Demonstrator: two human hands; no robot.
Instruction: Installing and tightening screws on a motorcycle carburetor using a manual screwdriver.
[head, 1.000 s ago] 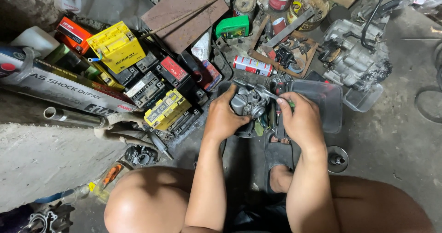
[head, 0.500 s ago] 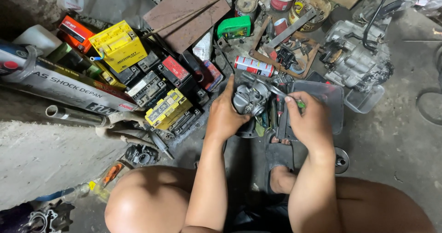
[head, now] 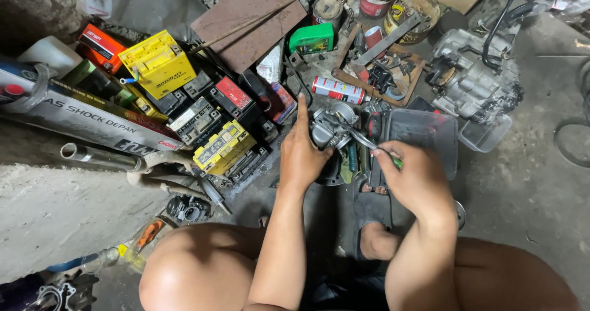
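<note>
Down on the concrete floor, between the squatting person's knees, the left hand is wrapped round a small grey cast-metal carburettor body, fingers curled about its near side while the index finger sticks straight up, away from the person. The right hand is closed in a tight pinch on a slim screwdriver with a green handle; thumb and fingertips meet at the handle end. The screwdriver's long axis runs on a slant from the right hand up and left, its metal tip reaching the top of the carburettor body. Just behind the right hand sits a smoky clear plastic tub; what lies in it I cannot make out. Beyond it, a second clear plastic tray sits under a grimy silver engine block. Left of the hands lies a heap of small batteries, the brightest a yellow box-shaped battery.
</note>
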